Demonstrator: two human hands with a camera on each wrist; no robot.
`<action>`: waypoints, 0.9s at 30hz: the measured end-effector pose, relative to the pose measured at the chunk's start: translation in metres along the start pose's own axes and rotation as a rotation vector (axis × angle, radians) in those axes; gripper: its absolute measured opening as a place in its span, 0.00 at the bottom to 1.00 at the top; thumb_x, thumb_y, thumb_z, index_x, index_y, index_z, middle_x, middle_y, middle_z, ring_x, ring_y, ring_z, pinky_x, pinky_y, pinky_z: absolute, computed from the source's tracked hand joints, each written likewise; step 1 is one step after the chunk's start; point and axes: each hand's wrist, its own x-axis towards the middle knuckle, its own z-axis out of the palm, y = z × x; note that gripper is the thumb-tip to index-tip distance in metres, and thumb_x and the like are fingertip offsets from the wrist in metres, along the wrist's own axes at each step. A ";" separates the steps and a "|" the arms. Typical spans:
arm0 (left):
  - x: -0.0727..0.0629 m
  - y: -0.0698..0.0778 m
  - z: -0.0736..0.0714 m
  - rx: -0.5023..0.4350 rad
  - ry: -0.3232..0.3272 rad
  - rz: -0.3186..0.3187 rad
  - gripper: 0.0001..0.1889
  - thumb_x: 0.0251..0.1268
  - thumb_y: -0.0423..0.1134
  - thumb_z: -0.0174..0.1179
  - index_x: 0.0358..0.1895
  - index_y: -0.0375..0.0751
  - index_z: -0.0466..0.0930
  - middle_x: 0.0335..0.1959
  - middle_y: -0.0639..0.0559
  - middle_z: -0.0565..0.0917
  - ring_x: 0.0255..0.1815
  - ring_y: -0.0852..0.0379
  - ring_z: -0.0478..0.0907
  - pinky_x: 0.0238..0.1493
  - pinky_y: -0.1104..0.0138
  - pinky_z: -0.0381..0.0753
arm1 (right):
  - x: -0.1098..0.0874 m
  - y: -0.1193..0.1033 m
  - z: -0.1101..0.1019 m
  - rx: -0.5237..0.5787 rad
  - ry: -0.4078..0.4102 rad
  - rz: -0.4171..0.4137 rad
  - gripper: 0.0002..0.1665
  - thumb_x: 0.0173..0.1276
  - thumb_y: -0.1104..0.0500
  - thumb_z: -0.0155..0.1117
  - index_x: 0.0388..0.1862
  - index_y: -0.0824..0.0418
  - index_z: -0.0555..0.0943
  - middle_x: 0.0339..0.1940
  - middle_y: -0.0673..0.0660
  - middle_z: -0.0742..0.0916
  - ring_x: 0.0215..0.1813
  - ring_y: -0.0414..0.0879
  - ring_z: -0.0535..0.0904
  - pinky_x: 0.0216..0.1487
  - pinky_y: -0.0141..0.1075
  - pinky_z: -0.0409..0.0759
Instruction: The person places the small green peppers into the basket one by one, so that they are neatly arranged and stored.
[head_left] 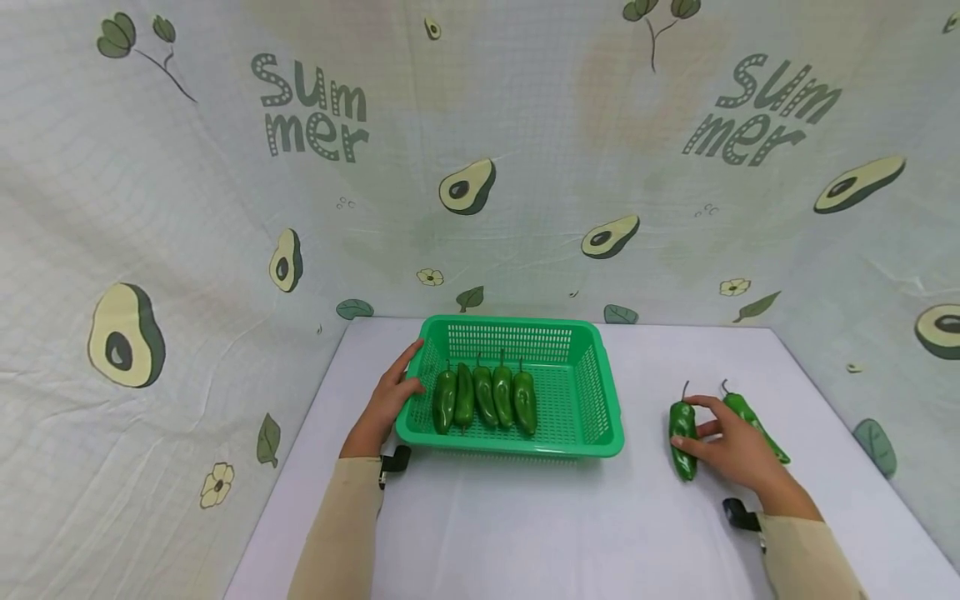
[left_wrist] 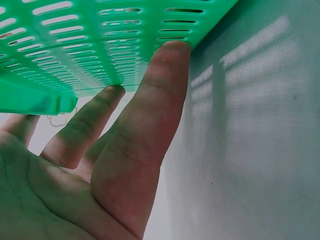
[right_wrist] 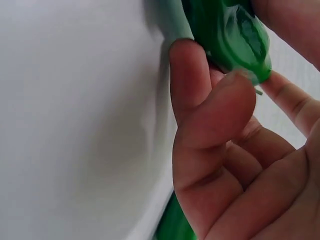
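A green plastic basket (head_left: 592, 446) stands on the white table, with several green chili peppers (head_left: 483, 398) lined up side by side inside it. My left hand (head_left: 384, 408) holds the basket's left side, thumb over the rim. From the left wrist view, fingertips (left_wrist: 172, 52) touch the slotted outer wall. Over to the right, my right hand (head_left: 731, 446) pinches a green chili pepper (head_left: 683, 454) between thumb and fingers, its stem pointing away. In the right wrist view this pepper (right_wrist: 235, 37) is partly hidden by the fingers.
Another green chili pepper (head_left: 738, 406) lies right beside my right hand, partly covered by it. A white cloth wall (head_left: 540, 283) printed with avocados rises behind the table (head_left: 510, 533) and along both sides.
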 end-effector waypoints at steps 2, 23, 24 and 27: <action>0.000 0.000 0.000 0.004 0.004 -0.001 0.48 0.58 0.33 0.56 0.80 0.83 0.61 0.72 0.38 0.76 0.57 0.40 0.78 0.47 0.57 0.82 | 0.004 -0.004 -0.002 -0.001 -0.004 -0.021 0.57 0.61 0.31 0.76 0.79 0.57 0.65 0.50 0.67 0.87 0.46 0.58 0.85 0.39 0.52 0.83; 0.001 0.002 0.001 0.026 0.006 -0.014 0.48 0.58 0.34 0.56 0.80 0.84 0.60 0.75 0.40 0.71 0.58 0.41 0.78 0.47 0.55 0.83 | 0.055 -0.100 -0.048 0.166 -0.048 -0.175 0.52 0.63 0.36 0.78 0.78 0.55 0.67 0.58 0.69 0.85 0.45 0.53 0.90 0.50 0.56 0.85; 0.001 0.002 0.001 0.029 0.007 -0.015 0.48 0.58 0.34 0.56 0.80 0.84 0.60 0.75 0.40 0.72 0.58 0.41 0.78 0.47 0.55 0.83 | 0.057 -0.107 -0.048 0.168 -0.052 -0.188 0.51 0.63 0.37 0.78 0.78 0.55 0.68 0.58 0.68 0.85 0.44 0.53 0.90 0.50 0.56 0.85; 0.001 0.002 0.001 0.029 0.006 -0.019 0.48 0.58 0.34 0.57 0.80 0.84 0.60 0.74 0.38 0.71 0.57 0.40 0.78 0.47 0.55 0.83 | 0.063 -0.127 -0.047 0.167 -0.066 -0.230 0.50 0.63 0.38 0.79 0.77 0.54 0.69 0.59 0.68 0.84 0.44 0.52 0.90 0.49 0.54 0.86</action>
